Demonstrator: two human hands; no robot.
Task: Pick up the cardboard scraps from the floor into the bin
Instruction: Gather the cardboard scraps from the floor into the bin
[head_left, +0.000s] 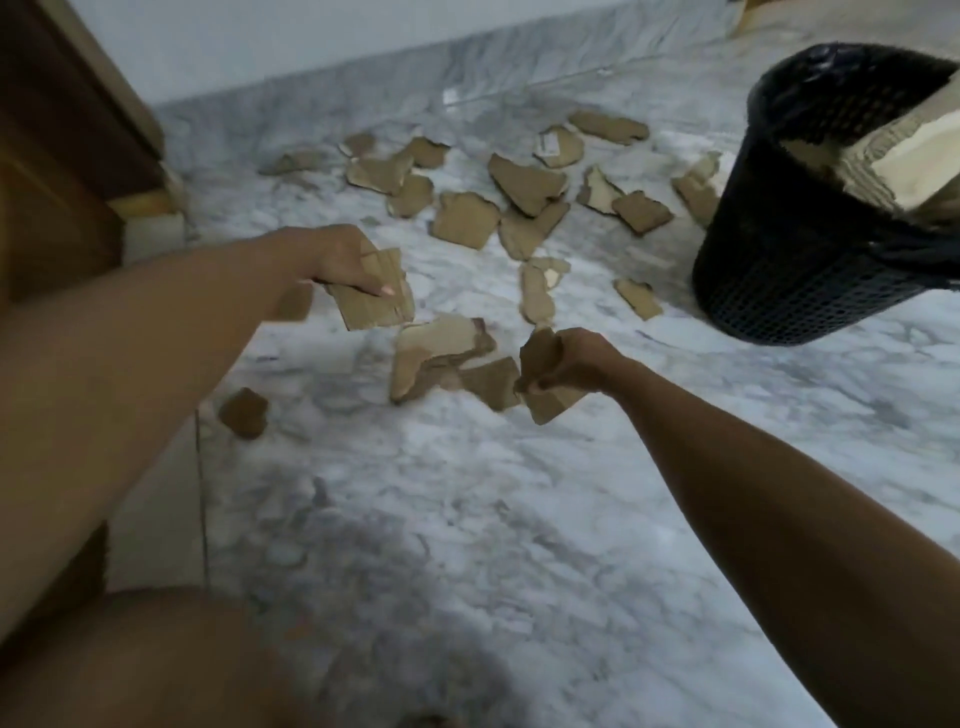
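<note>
The left hand (340, 260) grips a flat piece of cardboard (375, 296), fingers curled over its top edge, and holds it above the marble floor (467, 519). The right hand (569, 361) is closed round a crumpled piece of cardboard (545, 384), part of which sticks out below the fist. Just left of the right hand a larger torn scrap (436, 353) lies flat on the floor, overlapping a smaller one. Many more cardboard scraps (524, 182) are scattered across the floor beyond both hands, reaching toward the grey skirting along the wall (260, 36). One small dark scrap (243, 413) lies apart, under the left forearm. A black mesh bin (789, 260) stands on the floor to the right, well apart from the hands, with a few scraps close beside its base; large pieces of cardboard (883, 156) already stick out of its top. A brown wooden door (57, 156) fills the left edge.
</note>
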